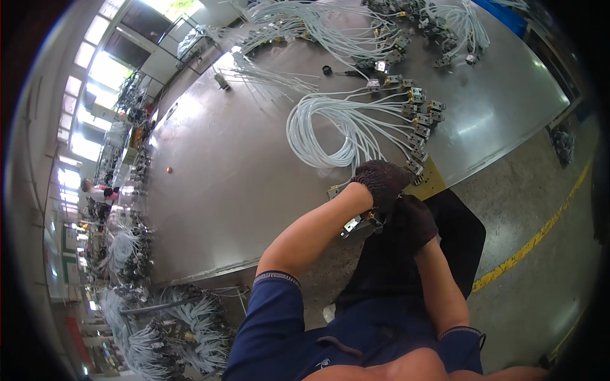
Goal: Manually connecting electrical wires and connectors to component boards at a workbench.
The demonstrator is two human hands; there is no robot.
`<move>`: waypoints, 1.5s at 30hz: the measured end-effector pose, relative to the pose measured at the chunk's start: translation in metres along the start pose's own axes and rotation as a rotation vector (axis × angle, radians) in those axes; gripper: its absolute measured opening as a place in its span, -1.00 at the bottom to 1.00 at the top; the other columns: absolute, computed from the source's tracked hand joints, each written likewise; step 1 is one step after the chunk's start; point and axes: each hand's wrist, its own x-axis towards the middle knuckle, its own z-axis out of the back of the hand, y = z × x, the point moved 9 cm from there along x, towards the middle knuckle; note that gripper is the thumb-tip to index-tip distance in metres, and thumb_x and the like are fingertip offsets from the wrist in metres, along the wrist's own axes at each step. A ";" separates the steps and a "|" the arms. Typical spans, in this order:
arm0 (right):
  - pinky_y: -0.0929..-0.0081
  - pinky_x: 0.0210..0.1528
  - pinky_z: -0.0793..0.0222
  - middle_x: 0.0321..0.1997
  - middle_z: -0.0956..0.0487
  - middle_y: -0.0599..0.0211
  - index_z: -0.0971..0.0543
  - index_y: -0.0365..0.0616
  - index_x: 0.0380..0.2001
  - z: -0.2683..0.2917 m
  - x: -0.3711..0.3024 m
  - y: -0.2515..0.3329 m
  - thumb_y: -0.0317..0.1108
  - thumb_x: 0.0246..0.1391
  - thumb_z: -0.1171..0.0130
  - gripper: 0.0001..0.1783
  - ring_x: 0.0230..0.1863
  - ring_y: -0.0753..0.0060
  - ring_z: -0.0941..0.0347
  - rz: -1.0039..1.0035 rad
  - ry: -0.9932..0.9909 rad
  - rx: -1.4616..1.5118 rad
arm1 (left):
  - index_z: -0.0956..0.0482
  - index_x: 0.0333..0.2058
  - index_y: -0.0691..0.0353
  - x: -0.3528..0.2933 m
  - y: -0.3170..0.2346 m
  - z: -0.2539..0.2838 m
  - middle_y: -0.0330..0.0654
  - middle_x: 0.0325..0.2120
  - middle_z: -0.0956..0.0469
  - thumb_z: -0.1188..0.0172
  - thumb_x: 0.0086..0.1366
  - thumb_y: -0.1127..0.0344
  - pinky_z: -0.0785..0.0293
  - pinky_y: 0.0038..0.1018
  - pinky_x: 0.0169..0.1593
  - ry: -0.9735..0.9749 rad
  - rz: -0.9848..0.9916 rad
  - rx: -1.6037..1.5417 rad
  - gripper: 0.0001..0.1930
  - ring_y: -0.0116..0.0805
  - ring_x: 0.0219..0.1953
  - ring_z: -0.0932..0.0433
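My left hand [382, 183], in a dark knit glove, is curled at the table's near edge, in front of a coil of white cables [327, 130]. My right hand [412, 223], also dark-gloved, is closed right against it. Whatever the fingers grip is small and hidden between the gloves. Shiny metal fittings [351, 225] show just below my left wrist. The coil's cables end in a row of metal blocks [419, 136] with brassy parts, just beyond my hands. A yellow plate [430, 181] lies at the table edge beside my left hand.
The broad metal table [222, 190] stretches ahead and left. More white cable bundles [318, 25] lie at its far side, near a small black round part [326, 70]. Hanging cable bundles [184, 330] stand at lower left. A yellow floor line [534, 241] runs on the right.
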 end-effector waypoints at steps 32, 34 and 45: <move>0.15 0.17 -0.47 0.09 -0.61 0.00 -0.45 -0.02 0.22 -0.041 -0.024 0.003 -0.28 0.19 -0.15 -0.49 0.12 -0.13 -0.54 -0.395 0.145 0.006 | -0.58 -0.08 0.26 -0.060 0.008 -0.004 0.11 -0.12 -0.58 -0.24 0.02 0.35 -0.56 -0.09 0.03 0.185 0.104 0.101 -0.58 0.12 -0.02 -0.58; 0.16 0.17 -0.47 0.09 -0.61 0.00 -0.45 -0.03 0.22 -0.038 -0.023 0.003 -0.27 0.19 -0.16 -0.49 0.13 -0.10 -0.55 -0.337 0.096 0.090 | -0.58 -0.07 0.27 -0.061 0.008 -0.005 0.11 -0.12 -0.58 -0.24 0.00 0.35 -0.56 -0.10 0.03 0.156 0.117 0.102 -0.57 0.12 -0.03 -0.58; 0.23 0.03 -0.51 -0.09 -0.68 0.03 -0.56 -0.12 0.06 0.043 -0.010 0.000 -0.35 0.25 -0.11 -0.67 -0.06 0.01 -0.64 -0.219 -0.196 0.056 | -0.57 -0.06 0.29 -0.051 0.005 0.001 0.13 -0.14 -0.59 -0.25 -0.03 0.36 -0.57 -0.10 0.01 0.076 0.198 -0.037 -0.54 0.11 -0.02 -0.60</move>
